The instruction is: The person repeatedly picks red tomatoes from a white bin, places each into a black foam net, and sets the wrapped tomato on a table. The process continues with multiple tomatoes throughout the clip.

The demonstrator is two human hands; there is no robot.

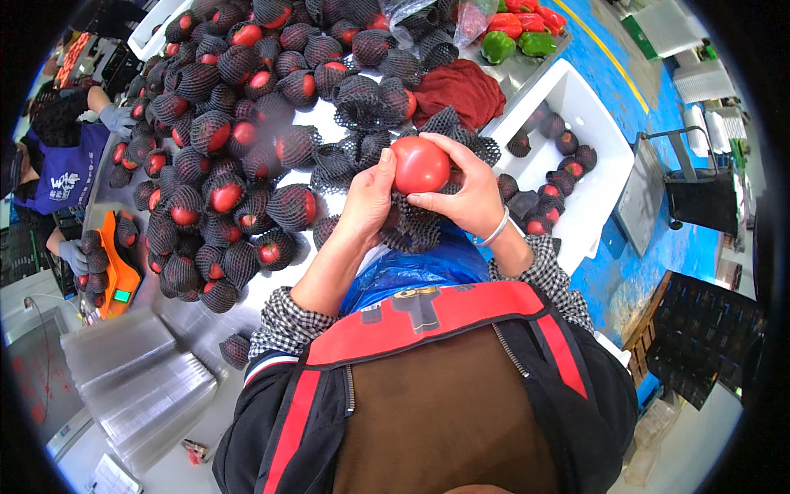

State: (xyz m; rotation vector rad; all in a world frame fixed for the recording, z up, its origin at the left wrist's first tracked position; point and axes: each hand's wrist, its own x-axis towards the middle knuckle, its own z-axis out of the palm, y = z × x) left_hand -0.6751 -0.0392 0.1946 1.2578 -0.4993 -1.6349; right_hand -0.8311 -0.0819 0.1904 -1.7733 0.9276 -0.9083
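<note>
A bare red tomato [422, 165] is held up over the table's near edge, between both hands. My right hand [472, 188] grips it from the right, with fingers above and below. My left hand [370, 194] has its thumb against the tomato's left side; its other fingers are mostly hidden, close to a black foam net sleeve [416, 225] just below the tomato. Whether that hand holds the sleeve cannot be told. A large heap of tomatoes in black foam nets [216, 133] spreads over the table to the left and beyond.
A white foam box [602, 167] with netted tomatoes stands at the right. A dark red cloth [460, 92] and green peppers [498, 47] lie farther back. At the left are an orange scale [111, 272], a co-worker's gloved hands [117, 119], and stacked clear plastic trays [139, 383].
</note>
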